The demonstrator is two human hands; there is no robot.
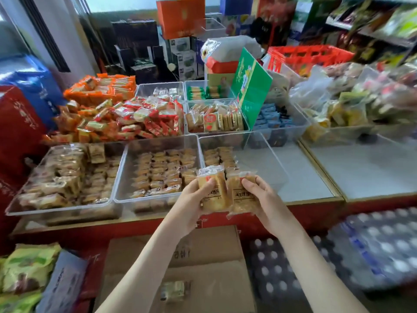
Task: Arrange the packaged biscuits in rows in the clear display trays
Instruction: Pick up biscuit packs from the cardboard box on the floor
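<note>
While each hand (191, 201) (265, 203) clamps one crinkly clear-wrapped biscuit pack (213, 190) (242, 195), three rigid clear trays (119, 177) sit ahead.

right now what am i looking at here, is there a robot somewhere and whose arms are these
There is no machine here: one camera worn on a person's head looks down at their two bare hands. The left hand grips the left packet of biscuits, the right hand grips the right packet, fingers curled round them. On the shop counter stand clear trays: the middle tray is filled in rows, the right tray holds only a few packets at its left end. A cardboard box sits below the arms.
</note>
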